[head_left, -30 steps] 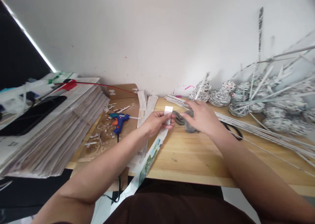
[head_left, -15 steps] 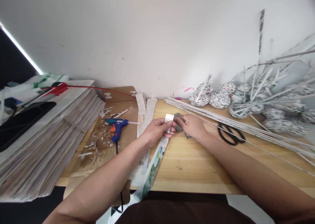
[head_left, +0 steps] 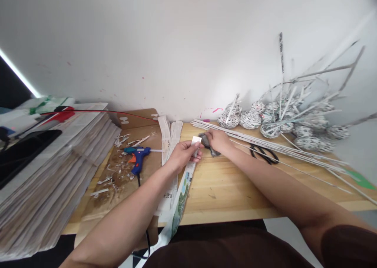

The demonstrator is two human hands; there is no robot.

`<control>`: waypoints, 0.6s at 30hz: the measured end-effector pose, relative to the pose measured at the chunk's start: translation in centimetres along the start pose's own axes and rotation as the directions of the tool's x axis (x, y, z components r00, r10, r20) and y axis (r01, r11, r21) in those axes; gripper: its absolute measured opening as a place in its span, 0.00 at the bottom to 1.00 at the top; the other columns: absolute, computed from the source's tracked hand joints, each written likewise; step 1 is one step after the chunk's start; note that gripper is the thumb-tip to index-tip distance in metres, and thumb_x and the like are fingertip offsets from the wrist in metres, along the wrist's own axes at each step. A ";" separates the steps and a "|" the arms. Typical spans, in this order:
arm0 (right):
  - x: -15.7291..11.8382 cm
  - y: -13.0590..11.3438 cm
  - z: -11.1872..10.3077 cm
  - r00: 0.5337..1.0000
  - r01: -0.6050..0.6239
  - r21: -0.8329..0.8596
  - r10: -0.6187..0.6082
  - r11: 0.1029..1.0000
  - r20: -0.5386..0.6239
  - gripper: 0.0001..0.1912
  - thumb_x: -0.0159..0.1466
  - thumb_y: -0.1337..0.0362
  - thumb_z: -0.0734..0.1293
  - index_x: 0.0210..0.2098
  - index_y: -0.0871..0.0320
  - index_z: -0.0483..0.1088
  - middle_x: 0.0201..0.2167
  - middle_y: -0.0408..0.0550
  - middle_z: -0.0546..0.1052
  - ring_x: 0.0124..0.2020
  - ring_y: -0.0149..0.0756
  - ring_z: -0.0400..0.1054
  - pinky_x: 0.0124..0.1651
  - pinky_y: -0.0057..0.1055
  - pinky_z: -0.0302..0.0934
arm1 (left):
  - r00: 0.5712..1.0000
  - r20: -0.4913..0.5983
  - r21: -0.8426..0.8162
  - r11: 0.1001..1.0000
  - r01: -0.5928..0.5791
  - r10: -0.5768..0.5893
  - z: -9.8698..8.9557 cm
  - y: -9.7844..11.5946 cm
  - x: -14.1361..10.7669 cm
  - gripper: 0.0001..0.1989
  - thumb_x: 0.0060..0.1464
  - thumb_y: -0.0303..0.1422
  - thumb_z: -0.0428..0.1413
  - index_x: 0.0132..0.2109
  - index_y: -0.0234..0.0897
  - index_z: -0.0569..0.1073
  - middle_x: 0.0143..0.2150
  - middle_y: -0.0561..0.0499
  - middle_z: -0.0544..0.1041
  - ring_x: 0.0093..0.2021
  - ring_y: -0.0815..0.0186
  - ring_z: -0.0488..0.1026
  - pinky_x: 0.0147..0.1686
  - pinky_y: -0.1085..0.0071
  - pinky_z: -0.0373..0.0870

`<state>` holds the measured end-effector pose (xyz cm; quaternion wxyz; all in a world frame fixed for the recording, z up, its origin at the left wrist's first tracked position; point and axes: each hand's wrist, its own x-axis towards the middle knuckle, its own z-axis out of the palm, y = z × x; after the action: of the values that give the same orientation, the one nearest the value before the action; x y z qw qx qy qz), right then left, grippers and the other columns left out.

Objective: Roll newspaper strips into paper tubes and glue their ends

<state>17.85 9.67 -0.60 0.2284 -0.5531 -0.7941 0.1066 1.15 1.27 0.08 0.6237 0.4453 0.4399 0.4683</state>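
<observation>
My left hand (head_left: 182, 155) pinches a long newspaper strip (head_left: 182, 199) near its upper end. A pale tip of the strip stands out above the thumb, and its green and blue printed length runs down over the table's front edge. Beside it, just to the right, my right hand (head_left: 218, 141) has its fingers closed on a crumpled grey cloth (head_left: 211, 148) lying on the wooden table (head_left: 218, 197). The fingertips there are partly hidden. A small gap separates the two hands.
On the left, a blue glue gun (head_left: 141, 160) rests on scrap-strewn cardboard (head_left: 118, 197), near a tall newspaper stack (head_left: 73, 173). More paper strips (head_left: 176, 132) lie mid-table. Thin paper rods (head_left: 265, 142), black-handled scissors (head_left: 266, 155) and several woven paper pieces (head_left: 250, 119) occupy the right.
The view has swung slightly right. My right hand and the grey cloth have drawn a little apart from the strip's tip. My left hand keeps its pinch on the strip.
</observation>
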 end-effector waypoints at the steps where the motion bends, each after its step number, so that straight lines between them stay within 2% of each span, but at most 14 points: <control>1: 0.2 -0.3 0.1 1.000 0.000 -0.006 0.000 1.000 -0.001 0.18 0.68 0.57 0.56 0.35 0.56 0.75 0.34 0.50 0.80 0.37 0.38 0.71 0.35 0.28 0.54 | 1.000 -0.001 0.002 1.000 -0.003 0.003 -0.1 -0.1 0.1 0.20 0.48 0.45 0.62 0.39 0.30 0.76 0.26 0.50 0.75 0.24 0.72 0.71 0.24 0.77 0.70; 5: 0.4 -1.1 0.8 0.998 -0.062 0.002 0.062 0.998 -0.032 0.27 0.66 0.44 0.56 0.26 0.56 0.74 0.26 0.50 0.78 0.32 0.39 0.71 0.31 0.29 0.52 | 1.000 0.018 0.002 1.000 -0.023 0.023 -0.3 -0.4 0.3 0.19 0.51 0.44 0.61 0.39 0.29 0.76 0.27 0.50 0.75 0.24 0.72 0.72 0.26 0.76 0.71; 7: 0.2 -1.0 0.7 0.995 -0.081 0.056 0.083 0.995 -0.047 0.29 0.63 0.40 0.57 0.26 0.56 0.73 0.26 0.49 0.77 0.32 0.38 0.70 0.31 0.29 0.53 | 0.999 0.021 -0.006 0.999 -0.031 0.031 -0.4 -0.4 0.4 0.19 0.52 0.44 0.60 0.39 0.29 0.76 0.27 0.50 0.75 0.25 0.72 0.71 0.27 0.76 0.71; 10: 0.0 -0.4 0.1 1.000 -0.003 0.162 0.007 0.987 -0.020 0.25 0.66 0.44 0.56 0.37 0.57 0.74 0.34 0.49 0.79 0.36 0.38 0.71 0.35 0.28 0.56 | 0.999 -0.007 -0.016 0.999 -0.035 0.035 -0.4 -0.2 0.4 0.20 0.51 0.45 0.60 0.40 0.30 0.76 0.27 0.50 0.75 0.25 0.72 0.71 0.26 0.76 0.71; 12: 0.0 0.1 -0.4 0.991 0.095 0.178 -0.110 0.979 0.074 0.20 0.65 0.50 0.60 0.47 0.56 0.71 0.42 0.50 0.79 0.40 0.38 0.71 0.39 0.28 0.58 | 0.998 -0.040 -0.029 0.998 -0.051 0.050 -0.5 -0.1 0.4 0.20 0.51 0.46 0.60 0.39 0.30 0.76 0.27 0.50 0.75 0.25 0.72 0.72 0.27 0.76 0.72; 13: 0.1 0.3 -0.5 0.979 0.145 0.153 -0.165 0.977 0.120 0.18 0.65 0.54 0.62 0.49 0.57 0.70 0.44 0.51 0.78 0.41 0.39 0.72 0.40 0.29 0.59 | 0.996 -0.059 -0.041 0.997 -0.062 0.060 -0.5 0.0 0.4 0.20 0.50 0.46 0.61 0.39 0.30 0.76 0.27 0.50 0.75 0.25 0.72 0.72 0.27 0.76 0.72; 16: 0.3 0.2 -0.3 0.957 0.233 -0.001 -0.229 0.973 0.177 0.15 0.67 0.58 0.58 0.44 0.59 0.72 0.41 0.53 0.79 0.40 0.42 0.72 0.40 0.31 0.58 | 0.991 -0.114 -0.078 0.993 -0.084 0.075 -0.5 0.2 0.3 0.20 0.48 0.45 0.62 0.39 0.31 0.76 0.27 0.49 0.76 0.26 0.71 0.73 0.27 0.76 0.72; 18: 0.3 -0.2 -0.1 0.968 0.212 -0.097 -0.196 0.972 0.157 0.21 0.70 0.56 0.53 0.38 0.58 0.74 0.37 0.54 0.80 0.38 0.43 0.73 0.37 0.32 0.57 | 0.987 -0.144 -0.084 0.993 -0.085 0.072 -0.5 0.2 0.3 0.19 0.48 0.44 0.63 0.38 0.30 0.77 0.28 0.49 0.76 0.27 0.70 0.73 0.25 0.77 0.71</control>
<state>17.68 9.86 -0.41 0.1476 -0.4711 -0.8662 0.0775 0.70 1.72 0.15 0.5915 0.3997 0.4434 0.5419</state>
